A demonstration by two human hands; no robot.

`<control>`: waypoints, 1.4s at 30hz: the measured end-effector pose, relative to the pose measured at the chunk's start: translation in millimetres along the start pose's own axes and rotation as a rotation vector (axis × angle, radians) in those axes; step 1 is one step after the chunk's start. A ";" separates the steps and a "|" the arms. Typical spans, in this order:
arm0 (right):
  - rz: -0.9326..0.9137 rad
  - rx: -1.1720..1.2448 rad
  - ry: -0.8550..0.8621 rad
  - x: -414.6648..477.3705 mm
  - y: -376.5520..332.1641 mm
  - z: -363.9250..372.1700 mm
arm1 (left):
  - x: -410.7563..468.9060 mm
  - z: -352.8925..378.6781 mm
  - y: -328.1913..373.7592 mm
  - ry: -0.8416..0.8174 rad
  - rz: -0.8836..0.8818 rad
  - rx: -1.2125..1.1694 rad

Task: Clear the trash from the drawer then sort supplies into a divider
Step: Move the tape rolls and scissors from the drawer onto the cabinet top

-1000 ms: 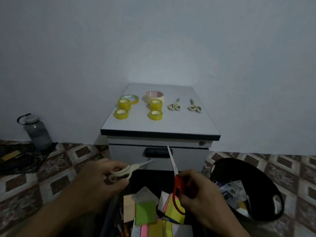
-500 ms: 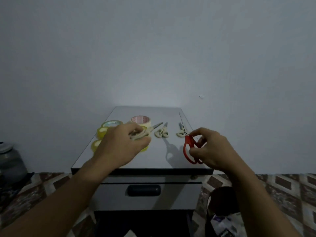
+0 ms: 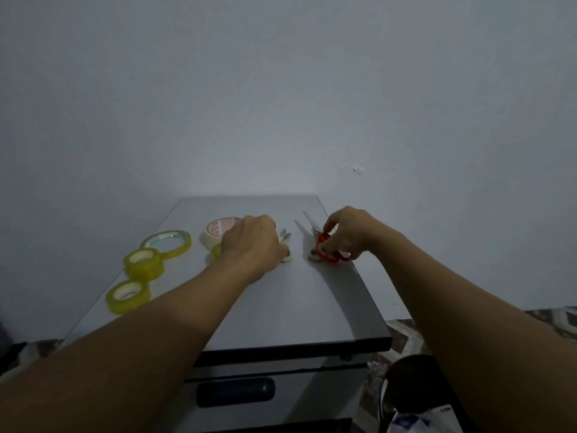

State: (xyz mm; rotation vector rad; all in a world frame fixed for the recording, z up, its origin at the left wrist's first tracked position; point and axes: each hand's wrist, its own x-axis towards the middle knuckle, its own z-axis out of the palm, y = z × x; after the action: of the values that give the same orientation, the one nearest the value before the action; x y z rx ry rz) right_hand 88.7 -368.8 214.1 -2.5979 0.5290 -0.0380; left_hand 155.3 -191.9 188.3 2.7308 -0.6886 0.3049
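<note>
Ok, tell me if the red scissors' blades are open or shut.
Shut: the red scissors show a single narrow blade pointing toward the wall, none splayed. The right hand pinches their handles.

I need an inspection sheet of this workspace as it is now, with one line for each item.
Surface: grey cabinet top, dimly lit.
Job's things: tape rolls on its left part; cream scissors in the middle; red scissors near the right edge.
Clutter: nothing seen.
Grippers: right hand pinches the red scissors' handle; left hand rests over the cream scissors, fingers hidden.
Cables: nothing seen.
Surroundings: bare wall; drawer front with dark handle; black bin at lower right; tiled floor.
</note>
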 end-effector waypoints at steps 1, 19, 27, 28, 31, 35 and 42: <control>0.002 -0.010 -0.007 2.5 -1.1 1.7 | 1.6 1.9 0.1 -0.018 0.005 0.012; -0.021 0.080 0.158 -2.8 9.6 16.9 | -5.1 -12.9 0.3 -0.060 -0.021 0.003; -0.032 0.202 0.342 -33.7 13.0 14.4 | -45.9 -56.5 -18.9 0.097 -0.057 -0.170; -0.038 0.229 0.378 -41.5 11.0 14.1 | -53.5 -61.6 -24.8 0.103 -0.061 -0.196; -0.081 0.268 0.458 -67.4 1.6 15.9 | -80.6 -74.0 -42.2 0.109 -0.027 -0.285; -0.167 0.287 0.529 -108.8 -14.3 28.0 | -122.1 -83.8 -63.5 0.059 0.083 -0.417; -0.246 0.339 0.477 -173.7 -28.3 73.3 | -186.2 -72.8 -99.2 -0.003 0.067 -0.503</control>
State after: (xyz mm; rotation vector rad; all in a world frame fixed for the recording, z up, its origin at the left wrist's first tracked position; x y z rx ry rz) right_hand -52.8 -247.5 174.4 -2.2960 0.3218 -0.7742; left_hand 34.1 -4.7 180.6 2.2348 -0.7419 0.1195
